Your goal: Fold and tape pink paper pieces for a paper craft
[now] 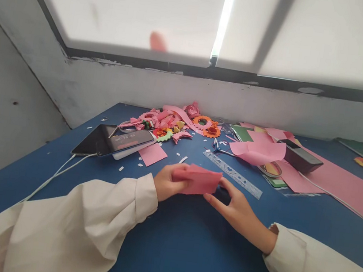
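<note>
My left hand [171,183] is closed around the left end of a small folded pink paper [204,181], with the thumb lying across its front. The paper looks layered and is held just above the blue table [166,250]. At its right end, my right hand [237,208] has the thumb at the lower edge and the fingers at the right edge, loosely gripping that corner. A gap shows between thumb and fingers. Just beyond the hands lies a clear plastic ruler [233,174]. A flat pink paper square [152,154] rests to the left.
A phone [134,141] leans by a dark tablet [92,140], with white cables [52,177] running left. Paper flowers and scraps [169,123] pile up at the back. Pink sheets [339,181] lie right, under a black box-shaped device [299,156]. A wall [174,90] bounds the table.
</note>
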`<state>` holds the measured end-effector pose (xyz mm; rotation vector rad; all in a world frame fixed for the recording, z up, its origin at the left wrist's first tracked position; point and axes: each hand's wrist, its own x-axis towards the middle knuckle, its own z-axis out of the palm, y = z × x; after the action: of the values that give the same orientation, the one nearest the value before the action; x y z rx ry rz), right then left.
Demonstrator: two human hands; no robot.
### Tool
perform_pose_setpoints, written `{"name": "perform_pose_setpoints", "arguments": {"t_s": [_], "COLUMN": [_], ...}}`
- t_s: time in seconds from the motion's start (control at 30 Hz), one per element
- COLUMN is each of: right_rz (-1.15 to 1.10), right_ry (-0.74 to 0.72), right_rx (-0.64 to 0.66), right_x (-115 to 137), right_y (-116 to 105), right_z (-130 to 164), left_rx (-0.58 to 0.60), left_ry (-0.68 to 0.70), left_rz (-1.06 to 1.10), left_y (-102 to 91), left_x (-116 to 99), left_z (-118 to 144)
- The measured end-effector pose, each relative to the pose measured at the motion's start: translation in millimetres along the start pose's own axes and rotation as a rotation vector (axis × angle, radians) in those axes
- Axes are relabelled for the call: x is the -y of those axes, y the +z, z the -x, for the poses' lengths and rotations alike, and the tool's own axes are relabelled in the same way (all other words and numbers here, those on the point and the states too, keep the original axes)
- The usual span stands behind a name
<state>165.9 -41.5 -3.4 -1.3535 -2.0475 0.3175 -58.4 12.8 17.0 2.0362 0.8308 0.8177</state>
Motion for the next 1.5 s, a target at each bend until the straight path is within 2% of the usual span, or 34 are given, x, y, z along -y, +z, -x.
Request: {"name": "perform_pose_setpoints", "arguments": {"t_s": [0.1, 0.2, 0.33, 0.4, 0.57, 0.77, 0.87, 0.97, 1.07, 1.17, 1.23, 1.37, 1.5], "right_rz": [-0.155, -0.229, -0.27, -0.286, -0.311, -0.321, -0.321, -0.328, -0.341, -0.347, -0.343, -0.332, -0.336], "right_ry": [0.029, 0.099, 0.188, 0.214, 0.247, 0.266, 0.274, 0.275, 0.268, 0.254, 0.245, 0.225, 0.135], "right_rx": [0.054, 0.039, 0.008, 0.005, 0.012, 0.025, 0.031, 0.031, 0.024, 0.005, -0.014, -0.043, -0.074], "right_x": [4.8, 1.6, -5.7, -7.3, -6.3, -4.8, -4.9, -5.6, -5.6, -4.1, -2.7, -2.0, -2.6], "right_y": [3.7, 3.3, -0.8, -1.8, -1.4, -3.2, -3.4, -2.9, -3.1, -4.6, -5.5, -6.0, -6.0], "right_z": [-6.2, -6.8, -3.3, -2.3, -2.6, -2.7, -2.3, -2.2, -2.9, -3.6, -3.5, -1.8, -0.9], "left_rx": [0.133, 0.196, 0.152, 0.153, 0.224, 0.218, 0.119, -0.045, -0.213, -0.341, -0.36, -0.292, -0.284], "left_ry": [0.082, 0.098, -0.121, -0.246, -0.48, -0.568, -0.579, -0.567, -0.501, -0.402, -0.356, -0.327, -0.328], "left_rz": [-0.086, -0.29, -0.692, -0.862, -1.082, -1.108, -1.061, -0.954, -0.749, -0.443, -0.198, 0.218, 0.445], "left_y": [-1.5, -21.4, -60.1, -71.1, -71.2, -68.5, -67.1, -65.1, -59.2, -40.7, -21.0, 14.3, 20.8], "left_x": [-12.6, -15.4, -6.1, -1.4, -1.8, -9.3, -4.1, 5.1, 7.7, 0.9, -4.2, -5.4, -0.6], "left_z": [3.1, 5.6, 3.7, 0.4, -7.4, -9.4, -8.1, -7.0, -6.9, -7.2, -7.4, -7.6, -7.7]}}
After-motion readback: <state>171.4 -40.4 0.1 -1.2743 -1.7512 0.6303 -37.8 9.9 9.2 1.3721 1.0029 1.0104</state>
